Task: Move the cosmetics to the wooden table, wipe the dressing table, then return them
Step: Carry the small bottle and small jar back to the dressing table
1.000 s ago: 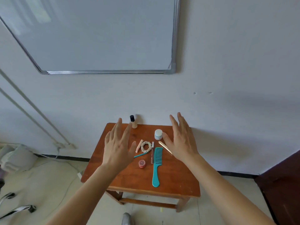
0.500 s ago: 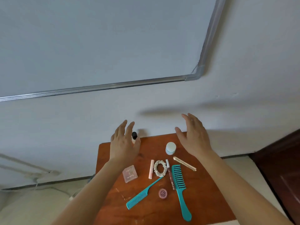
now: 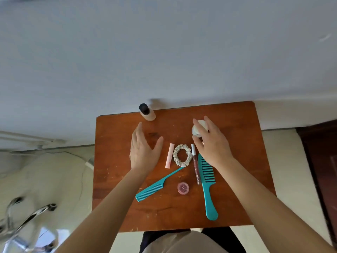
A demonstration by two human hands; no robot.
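Gripping the jar (image 3: pixel 202 124) with right hand (image 3: pixel 212 145), left hand (image 3: pixel 142 152) splayed.

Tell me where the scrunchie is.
In the head view, the scrunchie lies near the middle of the wooden table, between the pink tube on its left and the lip gloss on its right.

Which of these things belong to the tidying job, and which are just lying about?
Job: wooden table, black-capped bottle, white jar gripped by the right hand, pink tube, scrunchie, lip gloss, wide-tooth comb, tail comb, small pink pot, left hand open above the table.
Lying about: white plug-like piece on the floor, blurred metal frame, dark wooden panel.
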